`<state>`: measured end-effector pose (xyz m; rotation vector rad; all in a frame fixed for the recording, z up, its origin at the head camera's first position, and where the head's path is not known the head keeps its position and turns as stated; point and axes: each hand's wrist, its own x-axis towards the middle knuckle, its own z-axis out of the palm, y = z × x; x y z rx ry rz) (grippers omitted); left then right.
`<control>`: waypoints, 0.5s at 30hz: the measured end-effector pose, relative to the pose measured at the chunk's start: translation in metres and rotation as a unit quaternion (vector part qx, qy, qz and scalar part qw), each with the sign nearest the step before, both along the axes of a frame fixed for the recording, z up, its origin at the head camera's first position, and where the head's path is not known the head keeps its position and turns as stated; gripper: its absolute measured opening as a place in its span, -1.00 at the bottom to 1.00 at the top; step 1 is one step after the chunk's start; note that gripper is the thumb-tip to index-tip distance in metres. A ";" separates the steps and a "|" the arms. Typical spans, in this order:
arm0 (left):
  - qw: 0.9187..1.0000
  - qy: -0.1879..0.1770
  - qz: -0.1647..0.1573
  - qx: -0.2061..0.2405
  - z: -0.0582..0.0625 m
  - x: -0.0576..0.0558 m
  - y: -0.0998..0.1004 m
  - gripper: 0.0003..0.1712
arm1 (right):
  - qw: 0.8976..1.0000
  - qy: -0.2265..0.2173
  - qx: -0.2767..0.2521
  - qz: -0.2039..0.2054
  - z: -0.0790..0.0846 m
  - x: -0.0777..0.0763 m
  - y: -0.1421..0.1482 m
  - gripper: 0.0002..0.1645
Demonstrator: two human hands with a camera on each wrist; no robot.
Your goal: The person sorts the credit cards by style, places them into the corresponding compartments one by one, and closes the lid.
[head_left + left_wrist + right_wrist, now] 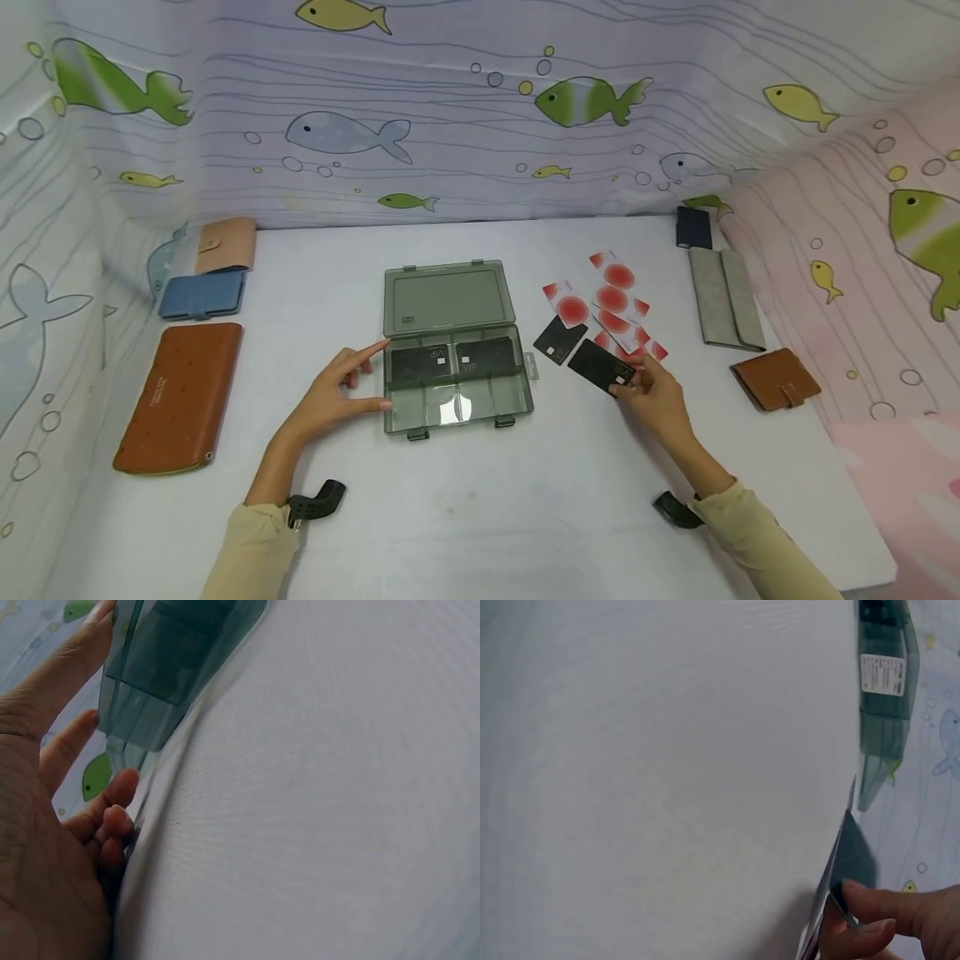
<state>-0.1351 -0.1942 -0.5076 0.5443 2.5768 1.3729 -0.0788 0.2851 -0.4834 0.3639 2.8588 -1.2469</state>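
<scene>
Toward the middle of the white cloth-covered tabletop (pixel 495 533), the left hand (pixel 322 400) is touching the left side of a translucent grey-green plastic box (pixel 405 412) with a straight thumb and forefinger, spread wide and gripping nothing. Nearer the right edge, the right hand (pixel 662 402) is pinching a thin, black rectangular card (pixel 597 365) at its right end, beside its pale chip square and small lettering. In the right wrist view this card is tilting; whether its lower edge is touching anything is unclear. The step in hand appears to be picking up this card; the next move probably calls for lifting it clear and carrying it left to the box.

Just beyond, a second black card (pixel 559 340) is lying flat beside overlapping red-and-white paper cards (pixel 573 311). In the box's farther row, two black VIP cards (pixel 487 358) are lying side by side, while its hinged lid (pixel 450 298) is lying open toward the far edge.

Along the left edge, brown, blue and tan wallets (pixel 180 392) are lying; along the right, a brown snap wallet (pixel 776 379), a grey folding wallet (pixel 724 298) and, near the far right corner, a navy booklet-like case (pixel 693 227).
</scene>
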 end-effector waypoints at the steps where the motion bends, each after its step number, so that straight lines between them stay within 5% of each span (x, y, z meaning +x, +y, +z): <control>1: 1.000 0.003 -0.001 0.000 -0.001 0.000 0.000 0.05 | 1.000 0.000 -0.020 -0.010 0.002 0.001 0.001 -0.53; 9: 1.000 0.006 -0.004 0.009 0.036 0.011 0.014 -0.02 | 0.986 -0.017 -0.166 -0.030 0.028 -0.003 -0.005 -0.50; 15: 1.000 0.007 -0.005 0.006 0.041 0.012 0.015 -0.03 | 0.975 -0.036 -0.219 0.023 0.041 -0.021 -0.042 -0.51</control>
